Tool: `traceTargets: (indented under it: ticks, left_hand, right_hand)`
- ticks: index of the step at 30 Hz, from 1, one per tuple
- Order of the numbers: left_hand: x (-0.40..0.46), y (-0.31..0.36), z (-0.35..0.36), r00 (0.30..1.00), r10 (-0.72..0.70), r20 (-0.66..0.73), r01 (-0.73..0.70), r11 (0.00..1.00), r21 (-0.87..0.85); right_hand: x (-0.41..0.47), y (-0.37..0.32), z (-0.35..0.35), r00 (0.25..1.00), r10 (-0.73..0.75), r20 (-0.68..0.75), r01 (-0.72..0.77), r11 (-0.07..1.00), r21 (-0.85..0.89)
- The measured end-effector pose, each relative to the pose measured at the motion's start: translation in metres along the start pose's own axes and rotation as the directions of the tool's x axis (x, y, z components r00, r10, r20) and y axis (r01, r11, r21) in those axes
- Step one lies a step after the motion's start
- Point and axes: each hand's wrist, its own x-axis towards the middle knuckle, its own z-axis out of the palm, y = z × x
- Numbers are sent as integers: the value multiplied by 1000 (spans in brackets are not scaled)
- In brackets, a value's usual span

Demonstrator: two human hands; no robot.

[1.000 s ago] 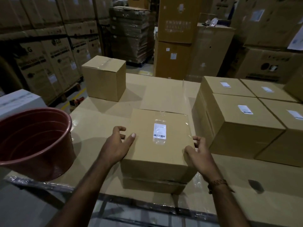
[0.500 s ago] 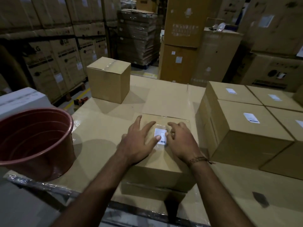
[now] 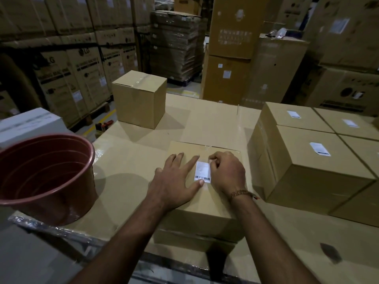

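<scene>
**Barcode label (image 3: 203, 174) being fixed to the top of the near box (image 3: 205, 206)**

The barcode label lies on the top face of the near box, a little right of the middle, with its bars along the lower edge. The near box rests on a flatter carton (image 3: 192, 240) at the front of the cardboard-covered work surface (image 3: 127, 171).

The left hand (image 3: 176, 181) lies flat on the lid with its fingers straight and spread, holding nothing. Its thumb tip presses just below the label's lower edge, and its index finger runs up beside the label's left edge. The right hand (image 3: 227, 173) sits at the label's right side with its fingers curled under and their tips near the upper right corner. The knuckles hide those tips, so I cannot tell whether they pinch the label's edge or only press on it.

The step in hand seems to be seating the label. The left hand steadies the box while the right works the far edge. The next move calls for a firm rub from the pinned side across to the right, leaving no crease over the bars. After that, both hands need to go to the sides of the box for a lift.

The labelled boxes (image 3: 307, 171) stand just to the right, with 3 white labels showing on their tops. A red bucket (image 3: 61, 201) stands to the left and 1 plain box (image 3: 139, 99) at the back
</scene>
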Motion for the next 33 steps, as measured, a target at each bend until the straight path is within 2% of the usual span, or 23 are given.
traceTargets:
  ticks: [5,9,27,33]
  left_hand:
    - [0,-1,-2,999,12,50,-13,1000,19]
    - [0,0,-2,999,7,54,-8,1000,15]
    - [-1,1,-5,998,-69,-5,69,996,-62]
    - [-1,2,-7,997,-75,5,76,995,-58]
  right_hand:
    - [12,-3,3,998,61,-6,-61,998,10]
    - [6,1,8,998,20,-65,-18,999,28]
    - [6,7,10,997,-16,-76,23,995,99]
    - [8,8,7,995,32,-96,-8,970,244]
